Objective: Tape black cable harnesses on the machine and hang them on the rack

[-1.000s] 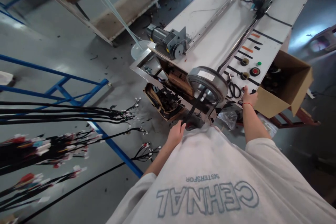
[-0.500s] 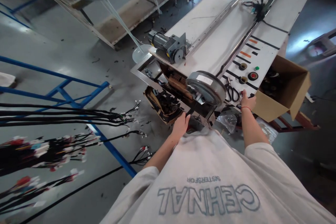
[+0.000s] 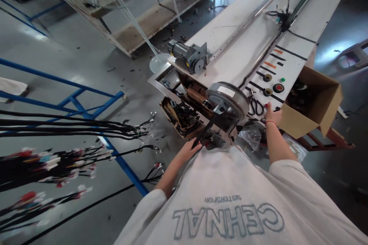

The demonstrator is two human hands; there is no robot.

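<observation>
My left hand (image 3: 188,150) is closed on a black strip (image 3: 205,130) that runs up to the grey tape reel (image 3: 228,99) at the end of the white bench (image 3: 238,51). My right hand (image 3: 273,115) rests at the bench's near right corner, fingers bent over a small dark item I cannot make out, beside a red button. Just left of it lie black-handled scissors (image 3: 255,106). Two tape rolls (image 3: 268,92), a red push button (image 3: 278,87) and black and orange tape strips sit further up the bench.
An open cardboard box (image 3: 313,103) stands right of the bench. A motor (image 3: 186,54) is mounted at its left corner, over a box of scraps (image 3: 179,120). Black cable bundles (image 3: 71,128) hang over a blue frame (image 3: 120,160) on the left. A shelf (image 3: 149,26) stands behind.
My left hand has moved left and down, away from the reel, and a longer piece of black strip now shows. My right hand stays at the corner. The view has shifted slightly.
</observation>
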